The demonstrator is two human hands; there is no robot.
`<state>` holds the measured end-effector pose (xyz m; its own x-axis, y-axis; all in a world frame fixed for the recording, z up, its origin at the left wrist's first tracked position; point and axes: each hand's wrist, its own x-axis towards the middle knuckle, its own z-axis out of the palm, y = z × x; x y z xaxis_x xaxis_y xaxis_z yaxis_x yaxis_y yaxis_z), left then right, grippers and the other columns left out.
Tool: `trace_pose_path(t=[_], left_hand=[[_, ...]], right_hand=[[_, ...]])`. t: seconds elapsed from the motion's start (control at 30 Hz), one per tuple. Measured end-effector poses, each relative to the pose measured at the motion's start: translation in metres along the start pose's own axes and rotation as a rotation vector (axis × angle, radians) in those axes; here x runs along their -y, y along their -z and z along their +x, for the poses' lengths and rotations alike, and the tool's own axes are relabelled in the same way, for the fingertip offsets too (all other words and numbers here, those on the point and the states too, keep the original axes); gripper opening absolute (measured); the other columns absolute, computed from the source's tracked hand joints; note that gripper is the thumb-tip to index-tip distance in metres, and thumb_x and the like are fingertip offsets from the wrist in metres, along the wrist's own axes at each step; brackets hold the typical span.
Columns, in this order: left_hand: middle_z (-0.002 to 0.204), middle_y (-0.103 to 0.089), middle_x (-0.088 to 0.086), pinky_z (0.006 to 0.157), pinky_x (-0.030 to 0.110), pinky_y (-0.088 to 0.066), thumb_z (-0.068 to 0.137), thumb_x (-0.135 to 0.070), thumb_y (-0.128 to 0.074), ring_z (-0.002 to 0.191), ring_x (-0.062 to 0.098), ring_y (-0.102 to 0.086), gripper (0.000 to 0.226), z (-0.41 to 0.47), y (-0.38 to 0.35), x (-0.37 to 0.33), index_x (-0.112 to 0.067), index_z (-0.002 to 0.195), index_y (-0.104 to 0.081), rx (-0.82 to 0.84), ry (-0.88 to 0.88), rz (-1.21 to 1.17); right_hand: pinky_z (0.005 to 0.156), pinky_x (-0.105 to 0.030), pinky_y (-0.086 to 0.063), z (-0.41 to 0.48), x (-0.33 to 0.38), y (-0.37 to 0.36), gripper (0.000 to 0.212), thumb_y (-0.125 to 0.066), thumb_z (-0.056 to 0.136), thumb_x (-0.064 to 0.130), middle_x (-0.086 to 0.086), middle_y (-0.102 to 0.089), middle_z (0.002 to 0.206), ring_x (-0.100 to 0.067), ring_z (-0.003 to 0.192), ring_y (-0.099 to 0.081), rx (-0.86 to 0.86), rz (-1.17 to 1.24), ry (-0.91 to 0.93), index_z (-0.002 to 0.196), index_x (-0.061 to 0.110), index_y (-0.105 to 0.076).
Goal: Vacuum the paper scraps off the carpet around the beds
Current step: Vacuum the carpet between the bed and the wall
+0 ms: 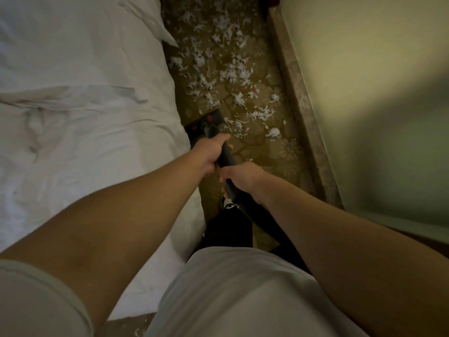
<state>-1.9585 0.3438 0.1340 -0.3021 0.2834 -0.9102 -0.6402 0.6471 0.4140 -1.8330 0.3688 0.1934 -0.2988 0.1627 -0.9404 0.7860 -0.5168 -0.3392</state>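
Observation:
White paper scraps point(226, 69) lie thick on the patterned brown carpet point(264, 152) in the narrow strip between the bed and the wall. A dark vacuum wand point(227, 159) slopes down to a black floor head point(209, 121) with red marks, which sits on the carpet at the near edge of the scraps, close against the bed. My left hand point(209, 152) grips the wand further down. My right hand point(243, 178) grips it nearer to me. The stretch of carpet near my feet shows only a few scraps.
A bed with rumpled white sheets point(85, 105) fills the left side. A pale wall point(364, 81) with a stone skirting ledge point(298, 105) bounds the strip on the right. My dark trouser leg point(228, 232) and the hose stand on the carpet below the hands.

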Motion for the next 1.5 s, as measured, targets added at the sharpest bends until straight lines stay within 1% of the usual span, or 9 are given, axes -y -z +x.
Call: trace_pose_path(t=[0.17, 0.4, 0.53, 0.6, 0.7, 0.8, 0.97, 1.17, 1.5], left_hand=[[0.091, -0.065, 0.006, 0.079, 0.040, -0.055, 0.097, -0.031, -0.066, 0.087, 0.023, -0.063, 0.033, 0.003, -0.002, -0.009, -0.008, 0.119, -0.060, 0.013, -0.030, 0.032], [0.092, -0.068, 0.006, 0.091, 0.045, -0.056, 0.097, -0.033, -0.066, 0.093, 0.026, -0.065, 0.028, -0.003, -0.042, -0.001, -0.009, 0.111, -0.062, 0.056, -0.030, 0.142], [0.093, -0.068, 0.007, 0.084, 0.044, -0.055, 0.096, -0.033, -0.067, 0.090, 0.025, -0.065, 0.041, -0.015, -0.076, 0.017, -0.008, 0.127, -0.055, 0.080, 0.012, 0.190], [0.094, -0.069, 0.007, 0.083, 0.043, -0.057, 0.095, -0.033, -0.068, 0.089, 0.024, -0.066, 0.045, -0.023, -0.093, 0.031, -0.009, 0.130, -0.053, 0.090, 0.046, 0.208], [0.093, -0.069, 0.007, 0.072, 0.039, -0.055, 0.095, -0.031, -0.068, 0.087, 0.024, -0.066, 0.046, -0.037, -0.116, 0.054, -0.010, 0.132, -0.050, 0.104, 0.086, 0.235], [0.092, -0.069, 0.008, 0.075, 0.039, -0.055, 0.096, -0.031, -0.067, 0.086, 0.023, -0.066, 0.042, -0.055, -0.139, 0.081, -0.010, 0.128, -0.050, 0.116, 0.104, 0.257], [0.092, -0.072, 0.007, 0.082, 0.041, -0.056, 0.092, -0.034, -0.071, 0.086, 0.025, -0.067, 0.053, -0.081, -0.176, 0.129, -0.009, 0.134, -0.051, 0.147, 0.124, 0.256], [0.089, -0.069, 0.007, 0.072, 0.037, -0.054, 0.096, -0.030, -0.067, 0.082, 0.022, -0.064, 0.046, -0.110, -0.208, 0.178, -0.007, 0.133, -0.052, 0.162, 0.160, 0.273], [0.091, -0.070, 0.008, 0.090, 0.043, -0.056, 0.094, -0.031, -0.070, 0.086, 0.024, -0.066, 0.050, -0.121, -0.212, 0.217, -0.008, 0.134, -0.051, 0.145, 0.159, 0.206]], right_hand=[[0.045, -0.020, -0.047, 0.004, 0.004, -0.002, 0.008, -0.068, 0.088, 0.013, -0.010, -0.068, 0.073, -0.019, 0.050, -0.063, -0.024, 0.053, 0.003, 0.089, 0.005, -0.067], [0.063, -0.031, -0.053, -0.005, -0.018, 0.024, 0.014, -0.067, 0.085, 0.017, -0.011, -0.071, 0.071, -0.023, 0.058, -0.065, -0.068, 0.104, 0.017, 0.089, 0.004, -0.071], [0.052, -0.024, -0.051, -0.021, -0.046, 0.048, 0.014, -0.067, 0.086, 0.016, -0.009, -0.070, 0.068, -0.018, 0.047, -0.064, -0.087, 0.153, -0.032, 0.090, 0.004, -0.071], [0.056, -0.026, -0.053, -0.028, -0.067, 0.058, 0.015, -0.067, 0.086, 0.016, -0.009, -0.070, 0.065, -0.019, 0.048, -0.065, -0.098, 0.188, -0.036, 0.090, 0.002, -0.071], [0.054, -0.027, -0.053, -0.040, -0.101, 0.073, 0.017, -0.067, 0.088, 0.015, -0.010, -0.070, 0.065, -0.022, 0.054, -0.066, -0.100, 0.262, -0.022, 0.095, 0.000, -0.070], [0.045, -0.023, -0.049, -0.058, -0.136, 0.089, 0.018, -0.066, 0.090, 0.013, -0.011, -0.069, 0.064, -0.019, 0.047, -0.064, -0.085, 0.300, -0.022, 0.097, -0.003, -0.068], [0.052, -0.029, -0.052, -0.086, -0.191, 0.115, 0.017, -0.068, 0.085, 0.014, -0.012, -0.070, 0.068, -0.024, 0.054, -0.066, -0.070, 0.313, -0.039, 0.094, -0.001, -0.069], [0.067, -0.038, -0.054, -0.113, -0.247, 0.137, 0.018, -0.070, 0.080, 0.016, -0.016, -0.072, 0.076, -0.032, 0.072, -0.069, -0.074, 0.289, -0.041, 0.089, 0.001, -0.072], [0.068, -0.039, -0.054, -0.123, -0.280, 0.138, 0.023, -0.071, 0.076, 0.016, -0.019, -0.073, 0.079, -0.034, 0.072, -0.068, -0.075, 0.255, -0.048, 0.090, -0.002, -0.072]])
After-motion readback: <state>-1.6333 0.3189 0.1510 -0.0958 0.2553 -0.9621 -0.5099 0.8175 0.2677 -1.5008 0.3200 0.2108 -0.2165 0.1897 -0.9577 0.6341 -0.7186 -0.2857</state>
